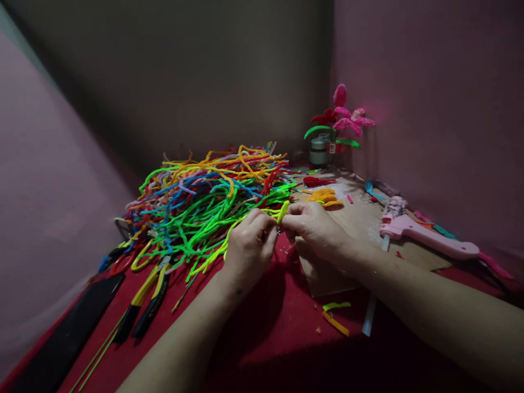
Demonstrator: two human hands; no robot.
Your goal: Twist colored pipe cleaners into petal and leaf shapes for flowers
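My left hand [252, 236] and my right hand [313, 225] meet near the middle of the view, over the red tablecloth [262, 333]. Between their fingertips is a yellow pipe cleaner [283, 212], bent into a narrow loop that points upward. Both hands are closed in a pinch at its lower part, which the fingers partly hide. Just beyond and left of my left hand spreads a big heap of pipe cleaners [204, 213] in green, blue, orange, red and other colours. A bundle of orange pipe cleaner pieces [325, 197] lies behind my right hand.
Yellow-and-black pliers [149, 300] and a long black object [69, 333] lie at left. A pink glue gun [426, 234] rests on the cardboard [352, 218] at right, with a glue stick [369, 316] nearer. Pipe cleaner flowers [352, 120] stand in the back corner. Small offcuts [338, 322] lie in front.
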